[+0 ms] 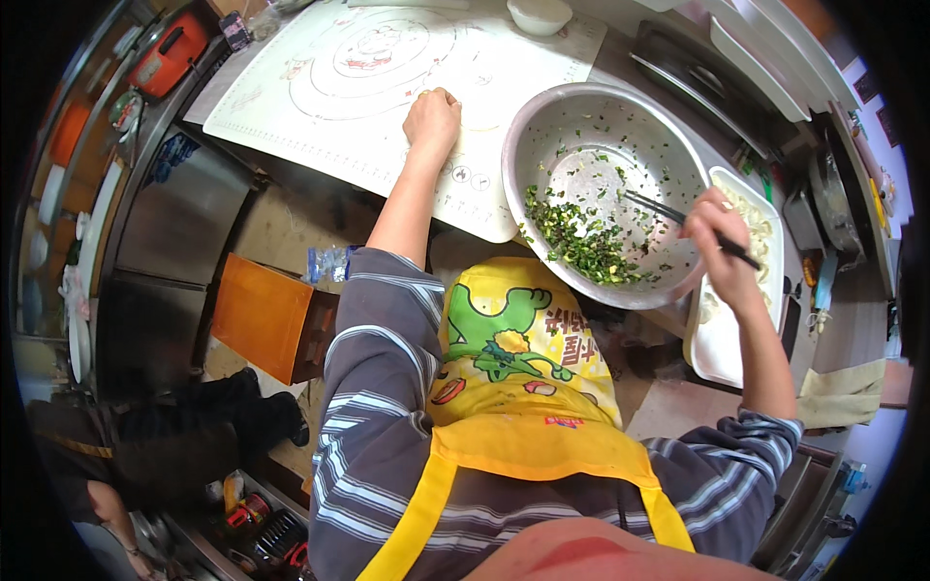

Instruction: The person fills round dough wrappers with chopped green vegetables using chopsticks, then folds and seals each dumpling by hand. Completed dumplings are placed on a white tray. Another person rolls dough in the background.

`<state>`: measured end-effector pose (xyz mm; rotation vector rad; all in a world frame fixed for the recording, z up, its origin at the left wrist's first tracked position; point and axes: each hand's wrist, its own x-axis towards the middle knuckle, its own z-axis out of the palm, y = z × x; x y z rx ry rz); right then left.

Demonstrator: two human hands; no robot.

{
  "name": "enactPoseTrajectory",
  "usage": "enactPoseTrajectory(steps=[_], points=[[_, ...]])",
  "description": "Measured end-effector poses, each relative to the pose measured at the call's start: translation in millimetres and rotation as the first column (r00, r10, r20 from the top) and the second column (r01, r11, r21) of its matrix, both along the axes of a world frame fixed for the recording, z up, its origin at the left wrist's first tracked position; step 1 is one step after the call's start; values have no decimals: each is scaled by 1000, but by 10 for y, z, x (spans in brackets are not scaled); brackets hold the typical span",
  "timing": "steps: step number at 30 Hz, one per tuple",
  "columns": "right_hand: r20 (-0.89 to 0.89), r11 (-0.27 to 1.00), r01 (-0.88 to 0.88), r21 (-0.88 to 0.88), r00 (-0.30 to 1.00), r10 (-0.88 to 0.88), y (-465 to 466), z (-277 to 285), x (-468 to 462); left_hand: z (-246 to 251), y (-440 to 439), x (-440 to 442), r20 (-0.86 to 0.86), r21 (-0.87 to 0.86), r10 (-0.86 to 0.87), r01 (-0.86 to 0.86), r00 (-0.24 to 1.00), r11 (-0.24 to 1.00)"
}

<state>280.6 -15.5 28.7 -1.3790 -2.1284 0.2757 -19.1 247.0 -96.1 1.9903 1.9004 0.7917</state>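
Note:
My right hand (pixel 716 232) grips a pair of black chopsticks (pixel 657 207). Their tips point into a large metal basin (pixel 519 156), over chopped green filling (pixel 581 243) heaped on its near side. Loose green bits cling to the basin's far wall. My left hand (pixel 434 122) rests on a white printed kneading mat (pixel 349 109) with its fingers curled; whatever lies under them is hidden. Partly behind my right arm, a white tray (pixel 716 356) holds several pale dumplings (pixel 757 229).
A white bowl (pixel 539 16) stands at the mat's far edge. Right of it lies a dark lidded metal pan (pixel 701 87). An orange box (pixel 263 316) is on the floor to the left. Another person's arm (pixel 112 512) shows at lower left, near a drawer of bottles (pixel 251 512).

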Motion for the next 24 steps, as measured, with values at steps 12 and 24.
enactPoseTrajectory(steps=[12,24], points=[[-532,938,208,-278,780,-331,-302,-84,220,-93,133,-27,192,200,-83,44,978,979],[-570,795,108,-596,641,-515,-474,10,274,197,-1109,-387,940,-167,189,102,-285,981]])
